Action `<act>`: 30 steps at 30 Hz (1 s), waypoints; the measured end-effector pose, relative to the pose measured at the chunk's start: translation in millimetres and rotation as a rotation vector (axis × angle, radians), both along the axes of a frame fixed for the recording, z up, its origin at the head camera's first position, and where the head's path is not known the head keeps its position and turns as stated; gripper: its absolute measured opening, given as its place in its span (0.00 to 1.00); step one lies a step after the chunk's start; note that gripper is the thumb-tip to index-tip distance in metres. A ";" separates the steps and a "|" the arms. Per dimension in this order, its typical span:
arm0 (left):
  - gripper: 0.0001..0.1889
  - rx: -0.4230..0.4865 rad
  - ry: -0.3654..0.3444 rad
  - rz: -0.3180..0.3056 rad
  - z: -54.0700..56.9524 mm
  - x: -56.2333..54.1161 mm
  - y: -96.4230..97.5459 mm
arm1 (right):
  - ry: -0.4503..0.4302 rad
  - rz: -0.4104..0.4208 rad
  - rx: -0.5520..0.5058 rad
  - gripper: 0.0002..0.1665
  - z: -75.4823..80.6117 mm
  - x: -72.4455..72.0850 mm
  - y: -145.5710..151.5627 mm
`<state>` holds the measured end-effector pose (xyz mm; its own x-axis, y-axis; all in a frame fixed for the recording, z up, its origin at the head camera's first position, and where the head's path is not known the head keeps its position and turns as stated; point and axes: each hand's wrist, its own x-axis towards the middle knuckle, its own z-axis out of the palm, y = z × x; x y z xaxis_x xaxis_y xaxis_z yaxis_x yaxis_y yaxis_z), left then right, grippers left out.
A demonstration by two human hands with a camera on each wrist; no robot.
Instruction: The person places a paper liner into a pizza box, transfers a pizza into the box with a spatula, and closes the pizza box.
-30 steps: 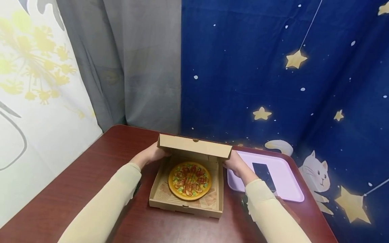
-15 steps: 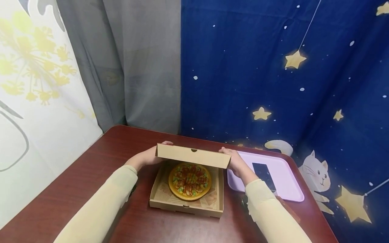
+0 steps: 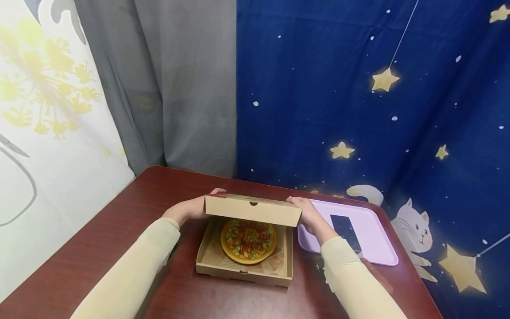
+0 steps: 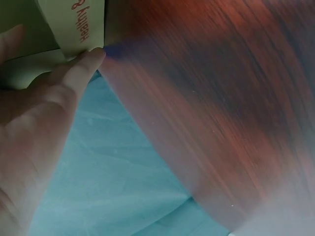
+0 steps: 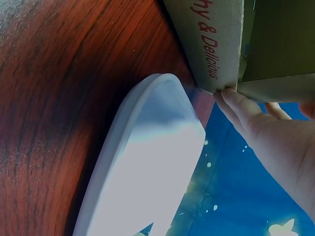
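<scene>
A cardboard pizza box stands on the table in the head view, its lid (image 3: 253,211) tilted partly down over the base (image 3: 243,274). Inside, a round toy-like pizza (image 3: 248,248) with a yellow rim lies on printed paper, its far part hidden under the lid. My left hand (image 3: 193,208) is at the lid's left side, my right hand (image 3: 308,212) at its right. Extended fingers (image 4: 91,60) touch the box near a corner in the left wrist view. The right wrist view has straight fingers (image 5: 241,105) against a printed side panel (image 5: 209,42). Both thumbs are only partly visible.
A pale purple tray (image 3: 380,239) lies to the right of the box, with a dark rectangle (image 3: 345,228) on it. The brown table (image 3: 159,190) ends at the back against grey and blue curtains (image 3: 303,110). Its left edge meets a white patterned cloth (image 3: 59,190).
The lid has swung down and toward me, covering more of the pizza. Fingertips that were hidden behind the lid now show at its far corners. The base and tray have stayed put.
</scene>
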<state>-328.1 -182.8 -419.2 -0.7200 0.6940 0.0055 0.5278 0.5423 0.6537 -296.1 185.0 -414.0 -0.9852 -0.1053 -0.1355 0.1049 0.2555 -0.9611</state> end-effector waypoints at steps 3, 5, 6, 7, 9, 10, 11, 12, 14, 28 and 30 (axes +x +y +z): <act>0.44 -0.012 -0.061 0.010 -1.2 0.7 -1.5 | 0.013 -0.001 0.058 0.28 1.8 0.4 -1.1; 0.51 -0.017 -0.115 0.037 -2.3 1.1 -2.2 | 0.025 0.001 0.085 0.27 3.1 0.8 -1.2; 0.54 -0.020 -0.140 0.052 -2.0 1.9 -2.3 | 0.025 -0.001 0.087 0.27 3.2 0.8 -1.2; 0.55 -0.023 -0.160 0.064 -2.1 2.4 -2.2 | 0.026 0.000 0.089 0.26 3.0 0.9 -1.3; 0.57 -0.036 -0.191 0.085 -2.1 4.0 -1.8 | 0.026 0.002 0.091 0.26 1.8 0.6 -1.0; 0.57 -0.043 -0.203 0.096 -2.1 4.9 -1.7 | 0.025 0.000 0.092 0.26 0.7 0.2 -1.1; 0.57 -0.047 -0.214 0.105 -2.0 5.7 -1.4 | 0.023 -0.002 0.093 0.26 -0.7 -0.5 -1.2; 0.57 -0.051 -0.223 0.114 -1.8 6.7 -1.4 | 0.023 -0.005 0.096 0.25 -2.0 -1.2 -1.5; 0.56 -0.063 -0.219 0.122 -2.3 7.5 -1.4 | 0.026 -0.008 0.099 0.25 -3.6 -2.5 -1.7; 0.48 -0.075 -0.302 0.248 5.9 7.2 -0.6 | -0.019 -0.045 0.107 0.22 -0.2 -2.2 -18.0; 0.49 -0.079 -0.306 0.248 5.9 7.1 -0.2 | -0.015 -0.052 0.126 0.22 1.1 -1.2 -21.3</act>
<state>-320.9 -183.0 -413.3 -0.8258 0.4889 -0.2811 0.1623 0.6833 0.7118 -297.3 163.7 -412.9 -0.9866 -0.0355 -0.1593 0.1353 0.3682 -0.9199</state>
